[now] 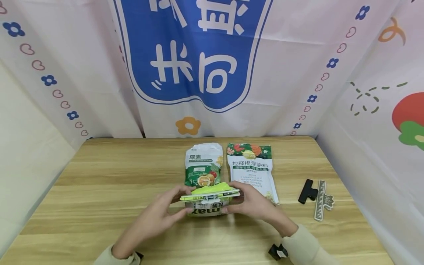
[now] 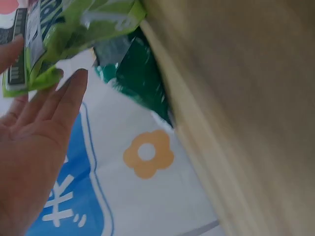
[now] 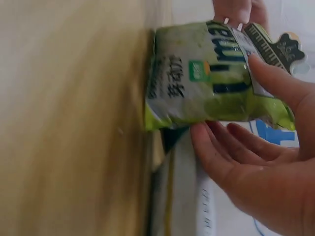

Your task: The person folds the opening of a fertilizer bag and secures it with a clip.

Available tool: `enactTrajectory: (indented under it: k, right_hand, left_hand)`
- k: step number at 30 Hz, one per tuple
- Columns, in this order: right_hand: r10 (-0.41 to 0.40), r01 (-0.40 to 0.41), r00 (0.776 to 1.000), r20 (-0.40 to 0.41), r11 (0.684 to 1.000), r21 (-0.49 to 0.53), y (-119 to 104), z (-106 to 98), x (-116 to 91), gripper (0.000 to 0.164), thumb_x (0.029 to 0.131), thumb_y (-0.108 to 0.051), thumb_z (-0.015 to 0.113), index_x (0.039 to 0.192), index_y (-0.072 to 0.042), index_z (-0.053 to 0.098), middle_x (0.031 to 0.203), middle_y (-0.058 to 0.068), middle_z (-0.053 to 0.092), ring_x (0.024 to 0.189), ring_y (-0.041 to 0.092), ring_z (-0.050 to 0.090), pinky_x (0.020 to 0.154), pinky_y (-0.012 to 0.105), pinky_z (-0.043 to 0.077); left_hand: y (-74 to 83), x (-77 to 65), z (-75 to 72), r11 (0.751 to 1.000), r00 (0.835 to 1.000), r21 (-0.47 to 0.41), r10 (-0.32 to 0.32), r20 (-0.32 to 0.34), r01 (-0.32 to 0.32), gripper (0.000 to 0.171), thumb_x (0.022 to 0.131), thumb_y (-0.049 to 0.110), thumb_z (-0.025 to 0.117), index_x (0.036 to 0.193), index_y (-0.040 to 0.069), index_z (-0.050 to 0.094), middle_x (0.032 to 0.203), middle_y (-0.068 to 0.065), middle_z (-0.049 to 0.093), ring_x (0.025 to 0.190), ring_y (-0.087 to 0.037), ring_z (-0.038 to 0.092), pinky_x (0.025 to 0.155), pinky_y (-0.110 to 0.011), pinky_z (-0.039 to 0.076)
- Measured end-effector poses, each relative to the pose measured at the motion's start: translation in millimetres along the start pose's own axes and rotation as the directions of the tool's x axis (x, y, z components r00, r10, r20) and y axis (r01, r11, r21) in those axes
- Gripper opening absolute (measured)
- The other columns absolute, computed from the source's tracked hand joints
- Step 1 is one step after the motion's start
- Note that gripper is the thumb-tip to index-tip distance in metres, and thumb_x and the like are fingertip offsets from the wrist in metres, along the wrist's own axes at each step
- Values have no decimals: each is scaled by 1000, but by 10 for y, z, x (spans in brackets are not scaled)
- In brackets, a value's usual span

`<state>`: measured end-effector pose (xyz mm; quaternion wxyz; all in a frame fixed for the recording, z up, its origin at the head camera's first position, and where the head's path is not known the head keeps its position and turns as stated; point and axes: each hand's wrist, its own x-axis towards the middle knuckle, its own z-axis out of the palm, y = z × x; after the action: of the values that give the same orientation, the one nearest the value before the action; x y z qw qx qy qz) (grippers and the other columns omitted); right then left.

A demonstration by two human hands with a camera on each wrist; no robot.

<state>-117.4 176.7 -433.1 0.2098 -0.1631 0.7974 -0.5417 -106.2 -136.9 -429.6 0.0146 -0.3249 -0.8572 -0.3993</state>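
Note:
A green and pale plastic bag [image 1: 207, 211] with "max" lettering stands upright near the middle of the table. Along its folded top runs a long metal clip [image 1: 212, 196]; the right wrist view shows the clip's keyboard-like stripes and dark scalloped handle [image 3: 291, 51]. At the bag's left side, my left hand [image 1: 163, 208] holds it between thumb and fingers. My right hand [image 1: 250, 200] holds the opposite side, its thumb [image 3: 273, 76] on the printed front and the other fingers around the edge. In the left wrist view, the bag [image 2: 93, 27] partly hides the left fingertips.
Behind it lie a white and green fertilizer bag [image 1: 202, 165] and a larger white pouch [image 1: 250, 171] with a green top. To the right are a black clip [image 1: 308, 191] and a ruler-like striped clip [image 1: 320, 200]. A printed cloth [image 1: 281, 66] hangs behind the wooden table [image 1: 99, 176].

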Motion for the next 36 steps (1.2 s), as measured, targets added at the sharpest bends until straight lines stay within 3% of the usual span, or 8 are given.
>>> enactTrajectory:
  k: [5,11,15,21,26,31,36]
  right_hand:
    - [10,-11,1000,-27,1000,-26,32,55,16,63,85,-25,89,141,-17,63,134,2,71,128,23,69,113,37,56]
    - [17,-32,996,-92,986,-165,40,105,-1,62,84,-35,90,139,-20,64,132,-2,73,127,22,68,115,49,54]
    - [20,-56,988,-156,971,-233,62,163,-22,58,83,-39,90,132,-20,67,128,-1,76,129,26,66,117,55,50]
    - [-55,5,983,-176,962,-273,83,239,-37,49,84,-35,89,128,-22,72,127,-1,77,128,26,68,116,56,51]
    - [-74,11,976,-203,955,-296,83,266,-44,48,84,-36,88,128,-23,72,126,-3,77,125,24,69,114,53,53]
    - [-65,-2,973,-221,957,-290,59,294,-52,47,86,-37,86,128,-19,72,118,-1,79,111,20,74,102,47,61]
    - [-41,-15,975,-220,969,-246,26,322,-62,48,88,-38,84,126,-11,72,118,5,79,107,22,76,96,40,64]
  left_hand:
    - [-37,6,50,998,999,-51,-33,-8,32,44,91,8,80,128,15,57,136,-10,71,124,-31,71,100,-38,63]
    - [-6,25,107,988,994,-120,-106,-35,101,45,87,-1,81,124,14,59,137,-12,71,121,-32,73,100,-36,63]
    - [8,44,161,956,979,-218,-204,-22,195,51,88,2,81,133,12,60,133,-15,71,118,-32,74,100,-31,62]
    - [5,48,187,900,952,-324,-307,2,291,55,89,7,82,140,14,62,132,-21,70,110,-31,76,88,-24,65]
    - [-2,50,175,893,949,-332,-314,23,304,50,92,10,80,137,18,62,122,-20,73,99,-24,79,76,-26,68]
    - [0,49,174,895,954,-343,-298,21,287,48,94,6,76,137,17,59,119,-20,73,102,-24,78,81,-27,68]
    - [7,42,149,901,956,-333,-293,9,280,49,94,6,76,139,15,58,111,-17,73,92,-17,77,75,-33,69]
